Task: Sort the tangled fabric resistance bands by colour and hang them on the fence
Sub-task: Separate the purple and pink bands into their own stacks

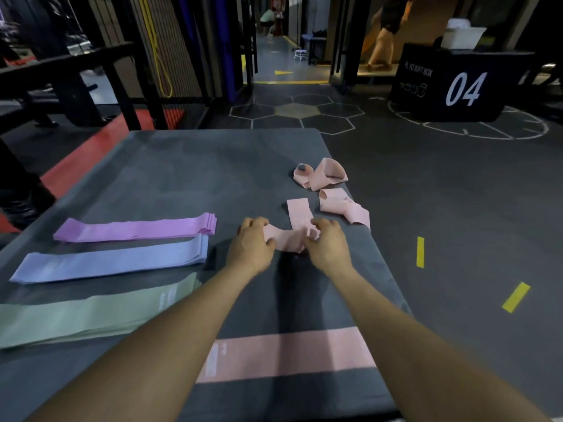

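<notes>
Between both hands, one pink band; left hand and right hand grip it, fingers curled, arms extended.

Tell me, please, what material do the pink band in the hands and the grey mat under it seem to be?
Pink band: soft matte fabric, probably woven elastic; it folds and crumples between both hands. Grey mat: looks like matte padded vinyl or foam, smooth with faint scuffs; the exact material is unclear.
</notes>
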The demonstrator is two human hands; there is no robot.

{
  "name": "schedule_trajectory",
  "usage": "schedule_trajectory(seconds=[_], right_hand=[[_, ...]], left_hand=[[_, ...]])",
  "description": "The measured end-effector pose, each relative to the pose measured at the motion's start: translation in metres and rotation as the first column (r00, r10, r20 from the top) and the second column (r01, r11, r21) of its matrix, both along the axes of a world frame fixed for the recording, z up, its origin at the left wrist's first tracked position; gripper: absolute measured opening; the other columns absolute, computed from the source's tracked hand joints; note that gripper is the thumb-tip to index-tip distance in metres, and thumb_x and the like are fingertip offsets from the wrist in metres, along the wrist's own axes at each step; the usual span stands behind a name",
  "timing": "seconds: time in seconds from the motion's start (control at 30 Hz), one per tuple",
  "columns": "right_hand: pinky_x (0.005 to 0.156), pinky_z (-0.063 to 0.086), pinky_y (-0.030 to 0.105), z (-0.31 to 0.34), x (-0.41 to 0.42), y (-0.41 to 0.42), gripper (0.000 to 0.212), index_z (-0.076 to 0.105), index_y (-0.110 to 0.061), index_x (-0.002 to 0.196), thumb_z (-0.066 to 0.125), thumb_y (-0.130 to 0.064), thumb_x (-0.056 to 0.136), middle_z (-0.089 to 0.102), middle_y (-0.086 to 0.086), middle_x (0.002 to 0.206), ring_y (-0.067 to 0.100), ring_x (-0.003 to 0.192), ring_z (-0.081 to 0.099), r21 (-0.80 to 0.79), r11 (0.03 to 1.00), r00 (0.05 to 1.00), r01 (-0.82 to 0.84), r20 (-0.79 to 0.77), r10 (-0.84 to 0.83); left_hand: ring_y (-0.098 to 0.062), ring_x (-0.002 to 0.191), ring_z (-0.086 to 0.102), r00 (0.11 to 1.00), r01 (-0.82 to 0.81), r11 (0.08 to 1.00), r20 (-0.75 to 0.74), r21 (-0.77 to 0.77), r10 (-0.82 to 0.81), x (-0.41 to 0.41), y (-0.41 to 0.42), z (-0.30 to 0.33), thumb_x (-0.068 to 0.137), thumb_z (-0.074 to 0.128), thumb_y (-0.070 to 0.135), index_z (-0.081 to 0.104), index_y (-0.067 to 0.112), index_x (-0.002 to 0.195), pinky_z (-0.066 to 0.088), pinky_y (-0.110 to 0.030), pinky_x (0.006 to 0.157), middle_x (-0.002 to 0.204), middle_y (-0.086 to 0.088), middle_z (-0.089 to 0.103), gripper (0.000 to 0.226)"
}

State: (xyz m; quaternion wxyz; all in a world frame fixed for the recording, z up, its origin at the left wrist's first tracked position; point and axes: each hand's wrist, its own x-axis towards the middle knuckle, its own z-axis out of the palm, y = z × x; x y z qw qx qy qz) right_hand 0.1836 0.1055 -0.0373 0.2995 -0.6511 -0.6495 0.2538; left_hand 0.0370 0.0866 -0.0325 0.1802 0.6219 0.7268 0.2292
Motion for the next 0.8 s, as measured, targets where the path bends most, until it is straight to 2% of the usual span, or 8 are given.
schedule_trajectory(seconds=[0.17,0.3,0.43,0.6,0.7,0.8], right_hand=[[0.098,0.034,0.033,-0.014,-0.005,0.019,0.039,0.049,-0.013,0.133,0.048,-0.018,0.094,0.042,0.008,0.137,0.030,0.124,0.037,-0.050,0.999,0.996,0.013,0.093,-0.008],[0.081,0.029,0.026,-0.019,0.000,0.020,0.032,0.057,-0.012,0.122,0.052,-0.014,0.090,0.046,0.007,0.128,0.029,0.118,0.039,-0.062,0.998,0.993,-0.003,0.120,0.010],[0.082,0.037,0.029,-0.013,0.003,0.014,0.029,0.058,-0.013,0.120,0.053,-0.014,0.091,0.055,0.008,0.122,0.029,0.117,0.039,-0.075,0.997,0.995,-0.006,0.101,0.013],[0.079,0.047,0.031,0.000,0.006,-0.006,0.019,0.067,-0.014,0.102,0.055,-0.012,0.089,0.065,0.012,0.102,0.029,0.108,0.052,-0.120,0.993,0.998,-0.010,0.057,0.017],[0.078,0.047,0.031,0.012,0.006,-0.021,0.013,0.069,-0.014,0.097,0.061,-0.018,0.088,0.062,0.013,0.105,0.031,0.105,0.054,-0.080,0.996,0.998,-0.023,0.061,0.028],[0.077,0.045,0.031,0.027,0.009,-0.034,0.011,0.067,-0.013,0.094,0.058,-0.017,0.089,0.062,0.011,0.105,0.030,0.101,0.057,-0.012,0.999,0.998,-0.030,0.056,0.031]], left_hand=[[-0.030,0.124,0.043,0.995,-0.095,0.995,0.020,-0.023,0.096,-0.005,0.021,-0.013,0.093,0.052,0.024,0.039,0.014,0.137,0.037,-0.036,0.099,0.138,-0.009,0.038,0.047],[-0.030,0.124,0.044,0.987,-0.147,0.989,0.062,-0.015,0.148,-0.007,0.028,-0.021,0.091,0.054,0.018,0.042,0.013,0.135,0.038,-0.037,0.100,0.135,-0.011,0.045,0.046],[-0.030,0.114,0.054,0.957,-0.213,0.977,0.196,-0.034,0.215,-0.008,0.025,-0.014,0.087,0.055,0.007,0.049,0.013,0.125,0.042,-0.032,0.094,0.127,-0.009,0.056,0.039],[-0.030,0.103,0.059,0.960,-0.196,0.980,0.199,-0.019,0.196,-0.007,0.004,0.009,0.085,0.052,0.001,0.060,0.007,0.113,0.039,-0.025,0.075,0.113,-0.011,0.064,0.030],[-0.029,0.091,0.057,0.964,-0.180,0.984,0.202,0.012,0.174,-0.011,-0.012,0.023,0.085,0.053,0.001,0.063,0.009,0.101,0.036,-0.024,0.070,0.093,-0.007,0.060,0.020],[-0.023,0.081,0.052,0.944,-0.168,0.984,0.297,0.053,0.145,-0.012,-0.026,0.039,0.085,0.058,0.003,0.058,0.014,0.087,0.035,-0.023,0.068,0.086,-0.003,0.058,0.012]])
